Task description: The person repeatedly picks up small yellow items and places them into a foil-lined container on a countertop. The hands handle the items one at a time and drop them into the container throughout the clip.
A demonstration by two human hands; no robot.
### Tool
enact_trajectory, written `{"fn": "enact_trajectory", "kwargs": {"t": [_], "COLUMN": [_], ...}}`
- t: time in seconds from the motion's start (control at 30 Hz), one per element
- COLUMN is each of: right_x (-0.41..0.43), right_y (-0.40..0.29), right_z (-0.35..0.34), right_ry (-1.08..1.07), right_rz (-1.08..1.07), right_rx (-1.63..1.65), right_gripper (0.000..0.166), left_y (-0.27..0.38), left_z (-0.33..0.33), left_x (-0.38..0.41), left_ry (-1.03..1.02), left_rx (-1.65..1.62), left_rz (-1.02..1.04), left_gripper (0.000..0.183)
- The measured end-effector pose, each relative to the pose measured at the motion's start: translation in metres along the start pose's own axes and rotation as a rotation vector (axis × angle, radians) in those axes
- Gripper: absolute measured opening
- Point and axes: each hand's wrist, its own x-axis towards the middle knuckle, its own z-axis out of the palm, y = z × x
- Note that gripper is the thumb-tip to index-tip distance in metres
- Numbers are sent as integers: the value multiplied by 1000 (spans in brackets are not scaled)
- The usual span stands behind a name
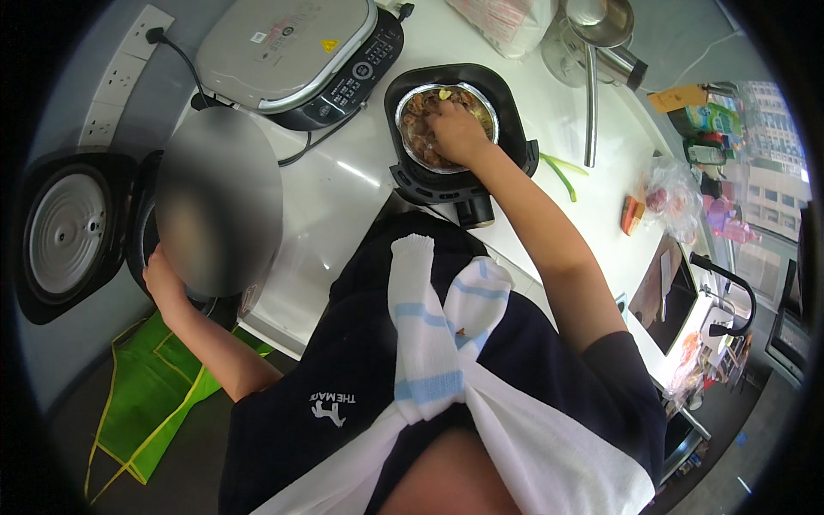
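My right hand (457,134) reaches into a round foil tray (494,122) of brown, sauced food pieces (418,132), its fingertips down among them. Whether they grip a piece is hidden. A pale yellow slice (445,94) lies near the tray's far edge. The tray sits inside a black air fryer basket (505,84), whose handle (475,214) points toward my body. At the far left, my left hand (164,277) is at the rim of an open rice cooker (135,222) with its lid (67,232) raised. A grey blurred oval covers much of the cooker and part of this hand's surroundings, so its grasp is unclear.
A closed electric griddle (290,51) stands behind, its cord on the white counter (341,174). Green onion pieces (561,170) lie right of the basket. Farther right are a steel-handled pan (591,96), a plastic bag (673,199) and a knife (665,283). A green apron (154,393) hangs lower left.
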Motion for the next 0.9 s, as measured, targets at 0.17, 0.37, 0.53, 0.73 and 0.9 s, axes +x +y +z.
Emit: {"fn": "enact_trajectory", "kwargs": {"t": [0.17, 0.37, 0.53, 0.73, 0.9], "right_x": [-17, -48, -55, -59, -53], "right_y": [14, 14, -9, -14, 9], "right_z": [-41, -63, -66, -61, -23], "right_ry": [63, 142, 266, 306, 388], "right_rz": [100, 98, -1, -31, 83], "right_rx": [422, 802, 953, 944, 1059], "right_gripper": [36, 32, 37, 41, 33], "left_y": [-4, 161, 296, 352, 369], "left_z": [-14, -93, -6, 27, 35], "left_x": [-8, -63, -82, -80, -78], "left_ry": [411, 786, -282, -935, -1021], "left_rx": [78, -645, -1402, -1681, -1977], "left_rz": [19, 508, 734, 462, 504], "left_gripper": [38, 31, 32, 34, 32]}}
